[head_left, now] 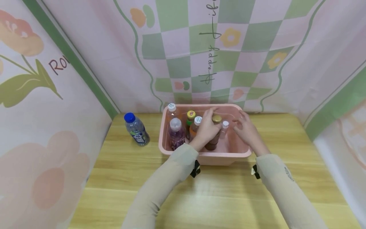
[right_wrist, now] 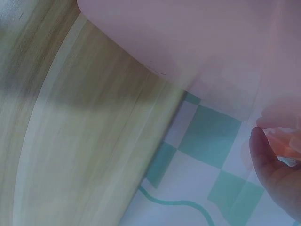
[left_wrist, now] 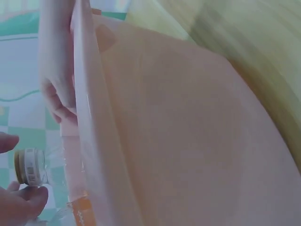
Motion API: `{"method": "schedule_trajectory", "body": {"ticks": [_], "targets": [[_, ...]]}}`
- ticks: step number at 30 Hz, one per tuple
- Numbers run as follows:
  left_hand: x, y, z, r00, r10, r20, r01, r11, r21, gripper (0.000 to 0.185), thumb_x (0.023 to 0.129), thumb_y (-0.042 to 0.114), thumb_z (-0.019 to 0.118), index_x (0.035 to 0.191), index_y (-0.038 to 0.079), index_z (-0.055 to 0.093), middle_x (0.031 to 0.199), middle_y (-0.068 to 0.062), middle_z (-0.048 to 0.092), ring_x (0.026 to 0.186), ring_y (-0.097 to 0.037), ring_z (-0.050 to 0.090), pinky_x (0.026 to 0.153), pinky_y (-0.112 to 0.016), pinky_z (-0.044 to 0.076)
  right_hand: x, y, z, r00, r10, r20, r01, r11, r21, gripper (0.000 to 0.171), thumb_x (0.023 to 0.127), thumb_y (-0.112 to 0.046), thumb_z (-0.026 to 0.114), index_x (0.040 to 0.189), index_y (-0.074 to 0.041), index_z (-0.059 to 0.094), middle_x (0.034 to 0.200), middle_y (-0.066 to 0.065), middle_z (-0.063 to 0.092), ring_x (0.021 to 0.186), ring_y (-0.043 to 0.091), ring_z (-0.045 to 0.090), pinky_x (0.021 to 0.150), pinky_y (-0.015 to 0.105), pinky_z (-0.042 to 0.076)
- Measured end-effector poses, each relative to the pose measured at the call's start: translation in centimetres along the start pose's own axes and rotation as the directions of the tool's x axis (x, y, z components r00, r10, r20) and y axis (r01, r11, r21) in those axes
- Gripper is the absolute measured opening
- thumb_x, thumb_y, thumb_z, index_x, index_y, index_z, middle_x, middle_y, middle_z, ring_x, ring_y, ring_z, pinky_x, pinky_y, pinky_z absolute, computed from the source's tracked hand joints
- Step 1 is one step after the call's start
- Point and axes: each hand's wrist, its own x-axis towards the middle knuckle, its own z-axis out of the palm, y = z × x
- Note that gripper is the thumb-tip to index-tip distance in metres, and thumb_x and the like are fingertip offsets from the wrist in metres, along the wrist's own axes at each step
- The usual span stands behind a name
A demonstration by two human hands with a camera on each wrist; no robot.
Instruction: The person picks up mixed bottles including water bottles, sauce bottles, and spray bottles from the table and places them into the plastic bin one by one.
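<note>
A person's left hand [head_left: 206, 128] grips a dark brown, gold-capped bottle [head_left: 213, 135] standing inside a pink plastic tub [head_left: 228, 156]; the right hand [head_left: 244, 128] pinches a small white-capped bottle [head_left: 224, 128] just beside it, on a wooden table [head_left: 128, 178].

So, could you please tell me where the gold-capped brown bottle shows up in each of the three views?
Head: the gold-capped brown bottle stands in the middle of the pink tub, gripped by the left hand.
Left wrist: its cap and neck sit at the lower left edge, beyond the tub's wall.
Right wrist: I cannot make it out.
Shared landmark: the pink tub.
</note>
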Motion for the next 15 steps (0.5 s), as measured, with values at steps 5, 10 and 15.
{"method": "schedule_trajectory", "body": {"ticks": [5, 10, 15], "targets": [[-0.9, 0.1, -0.5, 1.000, 0.018, 0.003, -0.018, 0.999, -0.049, 0.064, 0.083, -0.005, 0.063, 0.141, 0.012, 0.043, 0.137, -0.014, 0.049, 0.119, -0.025, 0.055, 0.097, -0.033, 0.052, 0.0, 0.1, 0.1, 1.000, 0.004, -0.001, -0.004, 1.000, -0.001, 0.039, 0.091, -0.012, 0.050, 0.125, 0.007, 0.053, 0.158, 0.024, 0.011, 0.128, 0.057, 0.036, 0.105, 0.068, 0.032], [-1.7, 0.7, -1.5, 1.000, -0.003, 0.024, 0.004, 0.998, -0.060, 0.067, 0.081, -0.008, 0.061, 0.142, 0.014, 0.043, 0.140, -0.012, 0.049, 0.124, -0.025, 0.053, 0.090, -0.029, 0.053, 0.0, 0.1, 0.1, 1.000, 0.003, -0.003, -0.003, 1.000, -0.005, 0.039, 0.092, -0.012, 0.051, 0.125, 0.007, 0.052, 0.158, 0.025, 0.011, 0.127, 0.057, 0.036, 0.104, 0.069, 0.033], [-2.0, 1.1, -2.8, 0.999, 0.024, 0.029, -0.020, 0.992, -0.124, 0.064, 0.081, -0.011, 0.057, 0.139, 0.013, 0.045, 0.141, -0.008, 0.052, 0.124, -0.023, 0.055, 0.089, -0.027, 0.054, 0.0, 0.2, 0.1, 1.000, 0.004, -0.003, -0.004, 1.000, -0.001, 0.039, 0.092, -0.012, 0.051, 0.126, 0.006, 0.052, 0.157, 0.025, 0.012, 0.127, 0.057, 0.036, 0.104, 0.070, 0.032]]}}
